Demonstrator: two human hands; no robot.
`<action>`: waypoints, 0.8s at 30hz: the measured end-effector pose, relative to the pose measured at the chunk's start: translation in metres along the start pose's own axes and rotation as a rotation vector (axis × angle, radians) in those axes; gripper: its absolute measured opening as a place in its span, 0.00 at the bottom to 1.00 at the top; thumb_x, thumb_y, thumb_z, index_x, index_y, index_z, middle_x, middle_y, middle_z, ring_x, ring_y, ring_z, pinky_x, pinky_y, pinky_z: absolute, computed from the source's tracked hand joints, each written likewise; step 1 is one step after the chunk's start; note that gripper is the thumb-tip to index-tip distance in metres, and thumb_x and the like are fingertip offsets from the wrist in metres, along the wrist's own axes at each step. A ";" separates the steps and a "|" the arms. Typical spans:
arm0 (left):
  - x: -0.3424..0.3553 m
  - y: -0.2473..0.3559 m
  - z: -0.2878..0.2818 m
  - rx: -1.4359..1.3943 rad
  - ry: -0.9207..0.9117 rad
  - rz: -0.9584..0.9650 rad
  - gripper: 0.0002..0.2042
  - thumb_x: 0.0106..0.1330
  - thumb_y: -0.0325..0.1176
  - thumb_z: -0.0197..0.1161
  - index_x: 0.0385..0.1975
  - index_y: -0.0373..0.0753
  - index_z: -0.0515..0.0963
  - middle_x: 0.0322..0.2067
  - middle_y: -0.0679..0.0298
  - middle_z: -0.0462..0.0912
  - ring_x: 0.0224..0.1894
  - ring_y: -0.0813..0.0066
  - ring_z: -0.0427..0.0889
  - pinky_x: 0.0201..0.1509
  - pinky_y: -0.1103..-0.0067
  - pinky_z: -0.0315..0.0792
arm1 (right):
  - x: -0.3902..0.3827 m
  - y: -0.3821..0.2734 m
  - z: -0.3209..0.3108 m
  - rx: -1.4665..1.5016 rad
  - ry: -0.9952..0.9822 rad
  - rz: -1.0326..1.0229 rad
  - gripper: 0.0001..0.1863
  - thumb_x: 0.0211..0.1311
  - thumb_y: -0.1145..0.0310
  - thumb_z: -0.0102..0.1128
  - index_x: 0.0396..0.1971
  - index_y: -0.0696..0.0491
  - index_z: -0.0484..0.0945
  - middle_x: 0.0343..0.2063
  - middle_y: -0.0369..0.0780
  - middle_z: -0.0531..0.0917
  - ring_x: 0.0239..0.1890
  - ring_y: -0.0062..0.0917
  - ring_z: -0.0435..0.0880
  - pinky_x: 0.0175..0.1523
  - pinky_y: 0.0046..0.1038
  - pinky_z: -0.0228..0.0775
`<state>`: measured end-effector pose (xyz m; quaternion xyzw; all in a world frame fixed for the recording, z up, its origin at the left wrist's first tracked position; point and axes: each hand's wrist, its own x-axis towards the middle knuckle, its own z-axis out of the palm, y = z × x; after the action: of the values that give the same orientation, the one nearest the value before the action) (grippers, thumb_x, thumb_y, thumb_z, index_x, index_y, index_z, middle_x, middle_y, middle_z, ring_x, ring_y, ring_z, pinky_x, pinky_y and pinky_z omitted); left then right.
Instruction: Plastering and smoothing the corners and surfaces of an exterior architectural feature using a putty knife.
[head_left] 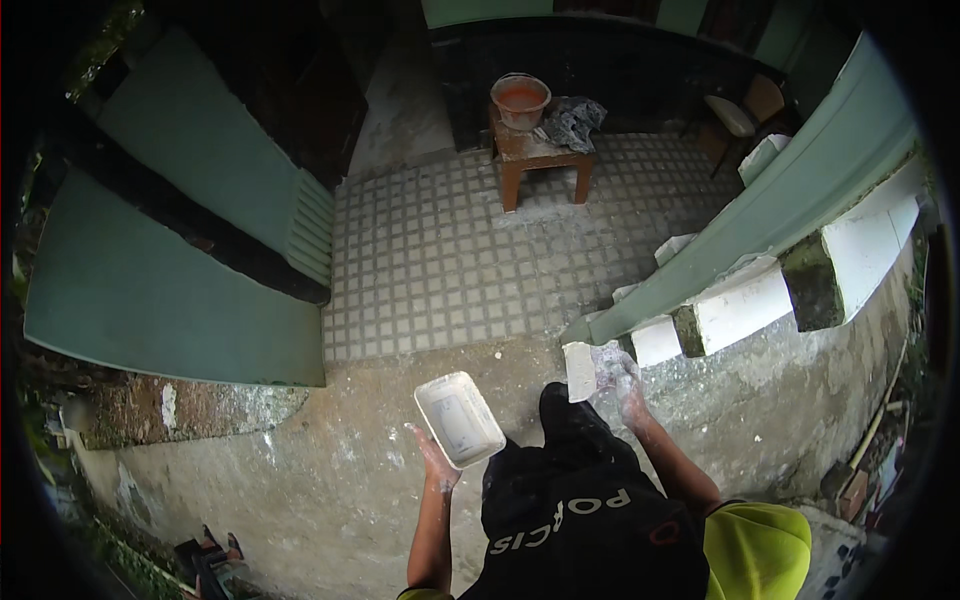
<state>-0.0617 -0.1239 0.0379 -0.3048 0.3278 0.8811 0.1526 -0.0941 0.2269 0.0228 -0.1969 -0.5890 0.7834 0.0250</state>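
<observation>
My left hand (436, 462) grips a shallow white rectangular plastic tub (482, 428) by its side, tilted so that its inside shows. Pale residue coats the tub's bottom and walls. My right hand (630, 396), dusted with white powder, is closed at the foot of the green pillar (690, 270). Beside its fingers is a flat, whitish rectangular piece (578, 372), smeared like plaster and apparently held by the hand; its exact kind cannot be made out. White plaster bands (742, 303) with rough, dark gaps run along the pillar's near side.
On a tiled floor (430, 270) ahead stands a small wooden table (540, 152). It bears an orange bucket (520, 100) and a crumpled grey bag (574, 124). A chair (745, 115) is at the far right. A green wall (180, 270) rises at left; stained concrete (350, 480) lies underfoot.
</observation>
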 end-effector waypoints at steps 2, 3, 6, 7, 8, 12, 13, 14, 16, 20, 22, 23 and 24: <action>0.048 0.028 -0.013 -0.006 -0.079 -0.068 0.42 0.61 0.72 0.30 0.68 0.46 0.52 0.65 0.61 0.58 0.65 0.57 0.60 0.66 0.58 0.56 | -0.002 0.032 -0.008 -0.026 0.082 0.110 0.20 0.67 0.67 0.48 0.56 0.57 0.65 0.47 0.38 0.75 0.47 0.23 0.76 0.49 0.26 0.72; 0.065 0.041 -0.008 -0.061 -0.127 -0.100 0.41 0.61 0.71 0.31 0.68 0.48 0.53 0.65 0.62 0.59 0.65 0.58 0.61 0.66 0.58 0.57 | 0.001 0.032 -0.001 -0.072 0.101 0.235 0.22 0.67 0.67 0.49 0.58 0.58 0.61 0.48 0.41 0.74 0.48 0.25 0.76 0.48 0.26 0.73; 0.119 0.063 0.035 0.082 -0.123 -0.017 0.37 0.65 0.66 0.33 0.67 0.46 0.54 0.65 0.64 0.60 0.64 0.59 0.62 0.65 0.61 0.59 | 0.006 0.025 0.027 -0.029 0.233 0.280 0.22 0.68 0.66 0.48 0.58 0.58 0.61 0.45 0.41 0.76 0.42 0.24 0.78 0.42 0.24 0.74; 0.143 0.069 0.042 0.099 -0.128 -0.024 0.37 0.65 0.66 0.33 0.67 0.46 0.54 0.65 0.64 0.60 0.64 0.59 0.62 0.65 0.61 0.59 | 0.019 0.023 0.034 -0.036 0.212 0.278 0.22 0.68 0.66 0.48 0.58 0.58 0.60 0.44 0.41 0.77 0.39 0.23 0.79 0.39 0.24 0.74; 0.170 0.074 0.047 0.043 -0.188 -0.040 0.34 0.67 0.63 0.36 0.66 0.47 0.56 0.63 0.66 0.63 0.63 0.61 0.64 0.64 0.62 0.61 | 0.036 0.025 0.041 -0.022 0.219 0.279 0.22 0.68 0.66 0.48 0.58 0.58 0.60 0.44 0.41 0.77 0.39 0.23 0.79 0.39 0.24 0.74; 0.233 0.112 0.114 0.022 -0.257 -0.022 0.28 0.67 0.59 0.40 0.60 0.48 0.64 0.56 0.67 0.70 0.58 0.65 0.70 0.61 0.61 0.66 | 0.117 0.036 0.063 0.052 0.176 0.227 0.16 0.66 0.65 0.49 0.51 0.52 0.69 0.40 0.36 0.79 0.35 0.21 0.79 0.35 0.26 0.72; 0.248 0.124 0.129 -0.031 -0.238 -0.071 0.29 0.66 0.60 0.40 0.61 0.49 0.64 0.56 0.66 0.71 0.58 0.64 0.70 0.61 0.61 0.66 | 0.148 0.036 0.064 0.030 0.105 0.165 0.12 0.65 0.71 0.46 0.45 0.55 0.74 0.38 0.36 0.79 0.33 0.19 0.78 0.34 0.23 0.73; 0.270 0.135 0.145 -0.023 -0.247 -0.069 0.29 0.66 0.60 0.40 0.61 0.49 0.64 0.56 0.66 0.71 0.58 0.64 0.70 0.61 0.61 0.66 | 0.178 0.039 0.070 0.045 0.142 0.126 0.11 0.64 0.72 0.45 0.44 0.54 0.74 0.37 0.36 0.79 0.34 0.19 0.78 0.35 0.24 0.73; 0.309 0.158 0.156 -0.001 -0.356 -0.101 0.34 0.63 0.65 0.42 0.62 0.49 0.63 0.58 0.65 0.69 0.58 0.62 0.70 0.60 0.60 0.67 | 0.226 -0.002 0.098 0.147 0.142 0.127 0.12 0.63 0.73 0.47 0.44 0.54 0.75 0.38 0.35 0.79 0.37 0.22 0.78 0.42 0.24 0.73; 0.397 0.182 0.186 0.162 -0.207 -0.005 0.40 0.58 0.71 0.42 0.64 0.48 0.60 0.60 0.63 0.67 0.60 0.58 0.68 0.62 0.57 0.64 | 0.324 0.005 0.084 0.286 0.240 -0.160 0.15 0.62 0.70 0.51 0.49 0.55 0.73 0.48 0.40 0.74 0.43 0.26 0.77 0.47 0.32 0.73; 0.430 0.202 0.194 0.054 -0.212 -0.165 0.40 0.58 0.71 0.42 0.64 0.47 0.60 0.60 0.62 0.67 0.60 0.58 0.67 0.64 0.57 0.61 | 0.357 -0.029 0.098 0.210 0.307 -0.200 0.18 0.61 0.67 0.54 0.51 0.57 0.71 0.50 0.43 0.72 0.47 0.28 0.75 0.50 0.36 0.71; 0.449 0.211 0.211 0.094 -0.227 -0.190 0.40 0.58 0.71 0.42 0.64 0.47 0.60 0.60 0.61 0.67 0.60 0.58 0.67 0.64 0.58 0.61 | 0.373 -0.044 0.104 0.133 0.406 -0.262 0.22 0.60 0.65 0.57 0.53 0.58 0.69 0.53 0.45 0.70 0.50 0.31 0.72 0.53 0.40 0.68; 0.483 0.204 0.216 0.107 -0.246 -0.210 0.39 0.60 0.69 0.42 0.64 0.46 0.60 0.60 0.61 0.67 0.60 0.57 0.67 0.64 0.58 0.61 | 0.386 -0.011 0.072 -0.708 0.519 -0.496 0.30 0.58 0.61 0.61 0.57 0.59 0.63 0.52 0.47 0.70 0.50 0.32 0.72 0.51 0.39 0.69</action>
<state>-0.6222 -0.0968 -0.0413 -0.2188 0.3197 0.8722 0.2988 -0.4763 0.2689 -0.0585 -0.2356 -0.8220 0.4314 0.2875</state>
